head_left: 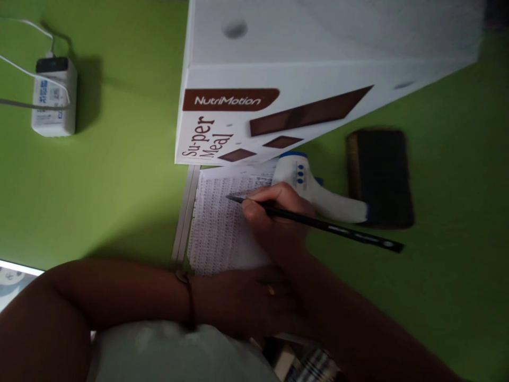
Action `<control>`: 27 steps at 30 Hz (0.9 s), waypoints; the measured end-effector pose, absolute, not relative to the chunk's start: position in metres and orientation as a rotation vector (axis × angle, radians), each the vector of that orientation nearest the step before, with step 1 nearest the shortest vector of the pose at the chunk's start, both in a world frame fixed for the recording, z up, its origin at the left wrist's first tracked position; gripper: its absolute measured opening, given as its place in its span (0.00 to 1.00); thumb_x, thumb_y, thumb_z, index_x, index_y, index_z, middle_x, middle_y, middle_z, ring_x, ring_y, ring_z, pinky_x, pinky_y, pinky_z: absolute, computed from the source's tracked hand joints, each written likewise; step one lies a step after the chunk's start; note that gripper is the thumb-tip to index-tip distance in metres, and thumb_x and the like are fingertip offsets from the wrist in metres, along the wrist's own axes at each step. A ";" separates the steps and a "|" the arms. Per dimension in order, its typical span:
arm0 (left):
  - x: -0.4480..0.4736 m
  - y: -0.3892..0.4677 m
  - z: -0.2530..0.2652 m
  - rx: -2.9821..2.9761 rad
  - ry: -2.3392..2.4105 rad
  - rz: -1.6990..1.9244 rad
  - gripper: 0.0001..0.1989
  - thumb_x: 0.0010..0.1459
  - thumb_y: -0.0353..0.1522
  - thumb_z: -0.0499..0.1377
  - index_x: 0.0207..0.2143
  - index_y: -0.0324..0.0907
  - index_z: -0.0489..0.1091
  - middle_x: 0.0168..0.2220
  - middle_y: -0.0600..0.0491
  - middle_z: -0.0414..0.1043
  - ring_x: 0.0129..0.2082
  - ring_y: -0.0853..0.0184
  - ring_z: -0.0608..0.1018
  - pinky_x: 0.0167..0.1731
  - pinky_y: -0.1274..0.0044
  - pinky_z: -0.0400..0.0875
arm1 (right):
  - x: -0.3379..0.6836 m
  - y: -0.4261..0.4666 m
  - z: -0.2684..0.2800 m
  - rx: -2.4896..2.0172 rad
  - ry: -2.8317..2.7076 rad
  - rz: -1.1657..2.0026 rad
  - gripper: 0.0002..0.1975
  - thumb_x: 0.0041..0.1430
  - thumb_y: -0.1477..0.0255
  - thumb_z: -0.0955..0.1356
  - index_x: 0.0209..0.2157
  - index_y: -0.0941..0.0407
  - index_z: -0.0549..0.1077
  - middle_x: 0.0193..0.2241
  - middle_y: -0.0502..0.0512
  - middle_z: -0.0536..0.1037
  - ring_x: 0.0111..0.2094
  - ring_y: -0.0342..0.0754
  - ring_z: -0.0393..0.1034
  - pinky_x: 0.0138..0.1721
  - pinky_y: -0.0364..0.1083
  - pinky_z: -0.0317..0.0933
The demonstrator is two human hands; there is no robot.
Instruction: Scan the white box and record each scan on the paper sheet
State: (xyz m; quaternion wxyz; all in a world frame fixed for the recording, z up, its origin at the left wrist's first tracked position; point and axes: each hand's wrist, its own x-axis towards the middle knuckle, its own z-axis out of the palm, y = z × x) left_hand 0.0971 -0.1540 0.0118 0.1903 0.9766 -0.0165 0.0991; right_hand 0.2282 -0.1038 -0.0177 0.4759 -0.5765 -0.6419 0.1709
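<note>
A long black pencil is pinched between the thumb and fingers of my right hand. Its tip points left over a sheet of paper packed with small writing; contact with the page cannot be made out. My left hand, with a ring and a bracelet, lies flat along the sheet's near edge. Its fingertips pass into shadow by the right forearm. Just beyond my right hand is a white and blue handheld thermometer, partly covering the sheet.
A large white NutriMotion box stands behind the paper. A dark block-shaped item lies to the right. Along the paper's left side runs a grey strip. At upper left, a white power adapter with cables rests on the green table.
</note>
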 end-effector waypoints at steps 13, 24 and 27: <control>0.096 -0.157 0.007 2.741 -0.026 0.324 0.27 0.78 0.27 0.46 0.68 0.35 0.78 0.68 0.44 0.80 0.72 0.58 0.77 0.78 0.65 0.63 | 0.239 -0.102 -0.017 -1.277 -1.755 0.250 0.11 0.61 0.79 0.69 0.33 0.47 0.68 0.24 0.45 0.77 0.22 0.47 0.72 0.26 0.47 0.67; 0.092 -0.158 0.000 2.785 -0.014 0.272 0.27 0.74 0.33 0.55 0.71 0.36 0.75 0.73 0.42 0.74 0.75 0.56 0.74 0.76 0.63 0.66 | 0.256 -0.103 0.025 -1.221 -2.257 -0.168 0.21 0.73 0.83 0.61 0.47 0.53 0.85 0.39 0.59 0.86 0.37 0.51 0.80 0.37 0.50 0.71; 0.090 -0.155 0.007 2.833 -0.042 0.190 0.29 0.72 0.34 0.57 0.71 0.34 0.74 0.75 0.39 0.71 0.76 0.56 0.73 0.75 0.64 0.66 | 0.265 -0.109 0.062 -1.441 -1.890 0.050 0.07 0.76 0.67 0.72 0.49 0.49 0.84 0.49 0.58 0.86 0.45 0.50 0.81 0.47 0.49 0.76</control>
